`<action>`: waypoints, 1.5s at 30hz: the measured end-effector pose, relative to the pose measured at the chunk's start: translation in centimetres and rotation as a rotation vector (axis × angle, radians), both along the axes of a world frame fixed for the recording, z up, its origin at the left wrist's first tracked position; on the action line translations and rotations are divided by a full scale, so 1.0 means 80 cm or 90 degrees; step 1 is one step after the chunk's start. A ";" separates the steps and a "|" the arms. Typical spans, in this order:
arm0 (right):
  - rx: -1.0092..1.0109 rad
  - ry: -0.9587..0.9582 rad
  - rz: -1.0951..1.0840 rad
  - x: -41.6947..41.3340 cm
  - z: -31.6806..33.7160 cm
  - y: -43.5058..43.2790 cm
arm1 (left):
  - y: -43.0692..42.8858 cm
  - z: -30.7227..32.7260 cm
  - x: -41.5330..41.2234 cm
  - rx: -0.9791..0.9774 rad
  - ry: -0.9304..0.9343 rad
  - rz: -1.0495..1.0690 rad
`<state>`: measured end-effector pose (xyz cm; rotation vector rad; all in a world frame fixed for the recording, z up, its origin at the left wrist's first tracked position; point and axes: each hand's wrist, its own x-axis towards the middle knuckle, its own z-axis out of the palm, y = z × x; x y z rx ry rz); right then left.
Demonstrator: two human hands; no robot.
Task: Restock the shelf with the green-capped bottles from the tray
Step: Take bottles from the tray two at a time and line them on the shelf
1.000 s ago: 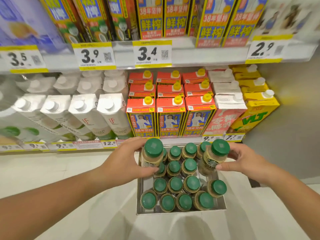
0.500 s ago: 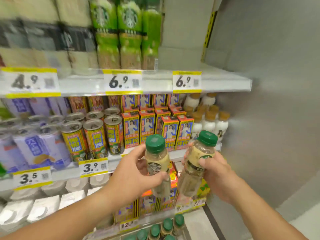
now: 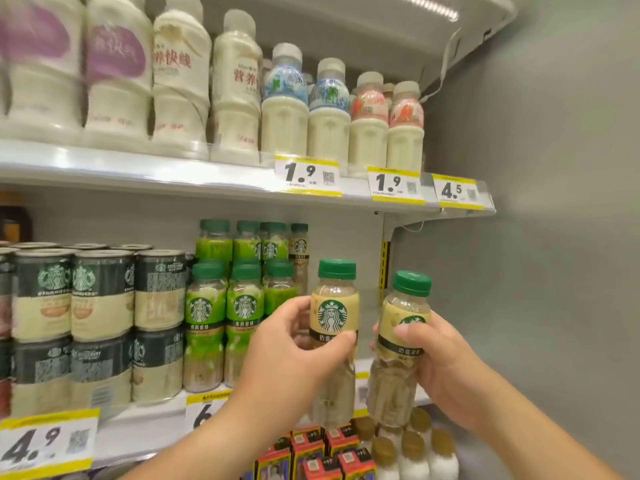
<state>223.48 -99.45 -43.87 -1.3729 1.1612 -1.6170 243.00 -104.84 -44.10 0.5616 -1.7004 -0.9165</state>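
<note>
My left hand (image 3: 294,344) grips a green-capped bottle with a cream label (image 3: 334,306), held upright in front of the middle shelf. My right hand (image 3: 438,362) grips a second green-capped bottle (image 3: 407,313), tilted slightly left, just to its right. Both bottles hover before the open gap at the right end of the shelf (image 3: 145,420), beside a row of green-labelled, green-capped bottles (image 3: 239,306). One matching cream-label bottle (image 3: 300,247) stands at the back of that gap. The tray is out of view.
Stacked dark cans (image 3: 100,317) fill the shelf's left part. The upper shelf (image 3: 173,174) carries white milk-drink bottles with yellow price tags on its edge. A grey side wall (image 3: 554,237) closes the right. Below are red cartons (image 3: 311,452) and gold-capped white bottles (image 3: 415,452).
The view has swung up from the tray to the higher shelves. Both hands lifted a bottle each out of the tray and raised them to the shelf with the green-capped bottles.
</note>
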 end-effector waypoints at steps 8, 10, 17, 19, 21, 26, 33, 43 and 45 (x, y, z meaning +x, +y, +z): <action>-0.035 -0.033 -0.108 -0.095 0.061 -0.144 | -0.105 0.053 -0.138 0.081 -0.033 0.152; -0.046 -0.042 -0.120 -0.116 0.071 -0.181 | -0.135 0.067 -0.168 0.101 -0.029 0.211; -0.054 -0.051 -0.085 -0.158 0.065 -0.288 | -0.231 0.065 -0.224 0.050 -0.003 0.295; -0.046 -0.037 -0.085 -0.163 0.057 -0.306 | -0.251 0.054 -0.232 0.039 -0.001 0.320; -0.051 -0.012 -0.073 -0.166 0.053 -0.317 | -0.267 0.046 -0.237 0.024 0.012 0.337; -0.066 0.039 -0.021 -0.183 0.037 -0.322 | -0.281 0.027 -0.238 -0.050 -0.034 0.361; -0.058 0.161 -0.032 -0.201 0.003 -0.324 | -0.277 0.008 -0.236 -0.056 -0.111 0.448; -0.054 0.217 -0.144 -0.184 0.003 -0.374 | -0.287 0.024 -0.243 -0.045 -0.231 0.582; -0.050 0.243 -0.161 -0.180 0.004 -0.379 | -0.290 0.029 -0.245 -0.033 -0.248 0.582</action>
